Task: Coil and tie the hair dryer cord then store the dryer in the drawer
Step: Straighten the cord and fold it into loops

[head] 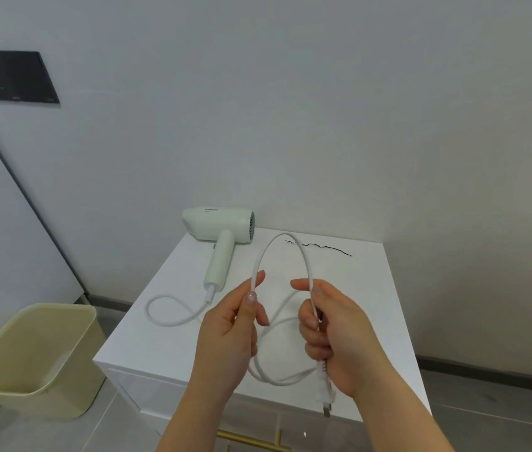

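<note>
dryer: on its side at back left corner of the surface; handle points toward front edge
cord: white; leaves handle end, loops flat near left edge, runs to both hands; raised in an arch between them; slack hangs below, near front edge
left hand: thumb and forefinger pinch arch's left leg
right hand: fingers curled round arch's right leg
plug: sticks out under right fist, over front edge
tie: black, wavy; flat near back edge, right of dryer, apart from it
bar: gold; below front edge
bin: pale yellow; on floor off left edge
</note>
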